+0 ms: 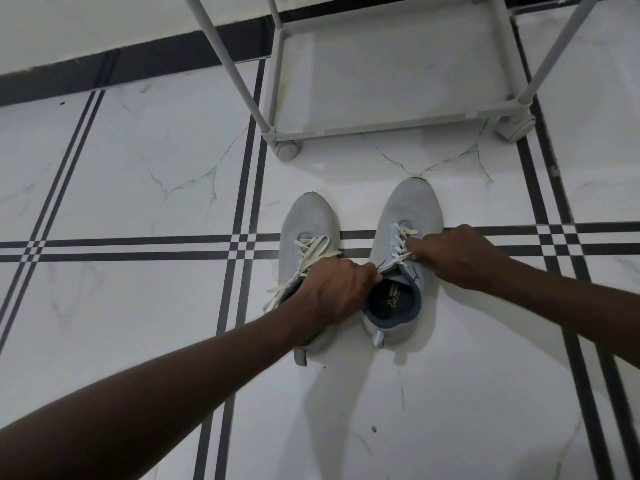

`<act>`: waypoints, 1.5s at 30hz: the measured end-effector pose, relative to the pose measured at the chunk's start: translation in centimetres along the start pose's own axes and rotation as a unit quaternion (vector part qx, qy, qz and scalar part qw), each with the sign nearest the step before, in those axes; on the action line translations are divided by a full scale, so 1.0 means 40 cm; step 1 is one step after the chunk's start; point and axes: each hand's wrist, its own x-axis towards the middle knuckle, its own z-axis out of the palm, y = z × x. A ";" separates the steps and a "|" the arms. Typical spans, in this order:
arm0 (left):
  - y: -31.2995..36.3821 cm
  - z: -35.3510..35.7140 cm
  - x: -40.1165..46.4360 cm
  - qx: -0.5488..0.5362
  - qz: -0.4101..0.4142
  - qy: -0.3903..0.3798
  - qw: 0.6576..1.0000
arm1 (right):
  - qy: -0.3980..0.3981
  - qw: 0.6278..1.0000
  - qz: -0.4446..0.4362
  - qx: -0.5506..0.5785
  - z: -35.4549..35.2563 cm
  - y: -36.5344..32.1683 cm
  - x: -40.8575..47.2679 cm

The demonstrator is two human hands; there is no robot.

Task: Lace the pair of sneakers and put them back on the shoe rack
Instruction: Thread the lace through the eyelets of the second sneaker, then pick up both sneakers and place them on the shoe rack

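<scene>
Two light grey sneakers stand side by side on the tiled floor, toes pointing away from me. The left sneaker [306,223] has white laces [306,252] crossed over its tongue, with loose ends trailing to the left. My left hand [337,289] covers its heel part and pinches a lace end of the right sneaker [408,209]. My right hand [457,256] pinches the other end of that white lace [398,259] at the upper eyelets. The lace is pulled taut between both hands. The right sneaker's dark opening is in plain sight.
A light grey shoe rack [391,124] on small wheels stands just beyond the sneakers, its bottom shelf bare and its poles slanting upward. White marble tiles with black stripe lines cover the floor. A black skirting runs along the wall at the top left.
</scene>
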 end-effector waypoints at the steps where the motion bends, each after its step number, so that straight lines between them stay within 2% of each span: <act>1: 0.000 -0.001 0.000 -0.001 0.001 -0.001 1.000 | 0.001 1.000 0.001 0.007 -0.001 -0.001 0.003; 5: -0.001 0.000 -0.006 0.003 -0.001 -0.003 1.000 | 0.016 1.000 0.001 0.014 -0.004 -0.005 0.004; 8: -0.002 -0.011 0.007 -0.003 -0.008 -0.029 1.000 | -0.013 0.999 0.016 0.030 -0.001 -0.015 0.003; 10: -0.022 -0.039 0.028 -0.028 -0.027 -0.061 0.997 | 0.008 0.997 0.057 0.042 -0.005 -0.026 0.003; 13: -0.092 -0.099 0.033 -0.068 -0.071 -0.047 0.994 | 0.077 0.982 0.148 0.085 -0.019 -0.067 -0.018; 14: -0.121 -0.109 0.024 -0.066 -0.099 -0.056 0.991 | 0.108 0.966 0.193 0.138 -0.030 -0.092 -0.028; 16: -0.169 -0.117 -0.009 -0.090 -0.170 -0.111 0.975 | 0.150 0.898 0.300 0.283 -0.049 -0.152 -0.047; 18: -0.203 -0.104 -0.059 -0.168 -0.235 -0.203 0.935 | 0.106 0.815 0.393 0.413 -0.052 -0.197 -0.054; 20: -0.222 -0.081 -0.114 -0.242 -0.274 -0.268 0.892 | 0.030 0.762 0.432 0.482 -0.045 -0.222 -0.060; 22: -0.211 -0.062 -0.162 -0.276 -0.296 -0.284 0.869 | -0.008 0.747 0.444 0.495 -0.046 -0.228 -0.071; 23: -0.197 -0.052 -0.181 -0.278 -0.307 -0.270 0.869 | -0.022 0.744 0.452 0.491 -0.048 -0.227 -0.078; 27: -0.135 -0.008 -0.225 -0.224 -0.360 -0.143 0.894 | -0.052 0.741 0.480 0.467 -0.038 -0.230 -0.096; 31: -0.089 0.017 -0.226 -0.227 -0.385 -0.097 0.889 | -0.069 0.691 0.535 0.481 -0.031 -0.235 -0.098; 36: -0.032 0.034 -0.211 -0.253 -0.383 -0.037 0.888 | -0.100 0.719 0.521 0.448 -0.039 -0.253 -0.072; 45: -0.047 -0.006 -0.192 -0.258 -0.340 0.013 0.904 | -0.073 0.786 0.473 0.391 -0.107 -0.248 -0.045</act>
